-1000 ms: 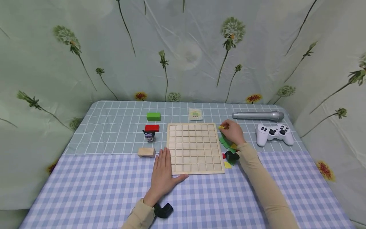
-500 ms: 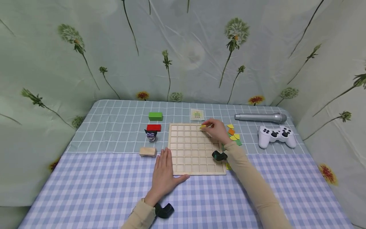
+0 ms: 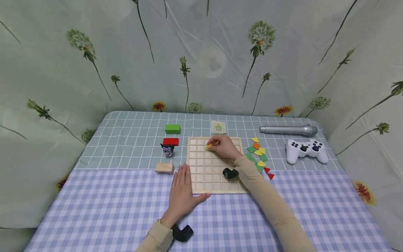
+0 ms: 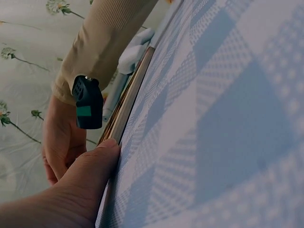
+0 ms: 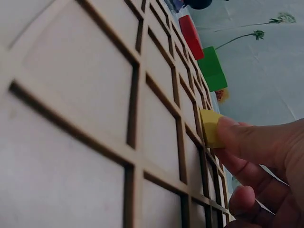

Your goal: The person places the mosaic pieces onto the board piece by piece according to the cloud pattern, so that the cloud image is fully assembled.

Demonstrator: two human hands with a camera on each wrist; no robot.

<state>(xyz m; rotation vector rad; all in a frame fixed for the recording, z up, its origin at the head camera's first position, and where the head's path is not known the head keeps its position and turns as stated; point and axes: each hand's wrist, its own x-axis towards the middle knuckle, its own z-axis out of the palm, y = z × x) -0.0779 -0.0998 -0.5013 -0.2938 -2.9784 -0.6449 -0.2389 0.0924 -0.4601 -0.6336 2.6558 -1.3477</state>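
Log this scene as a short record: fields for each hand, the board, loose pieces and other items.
left hand: flat on the cloth, thumb side against the board's near left edge
right hand: pinches a yellow piece over the board's far rows
board: wooden grid, cells in view bare
loose pieces: yellow, green, orange and red, right of the board
other items: green block, red block, wood block, figurine, card, microphone, gamepad
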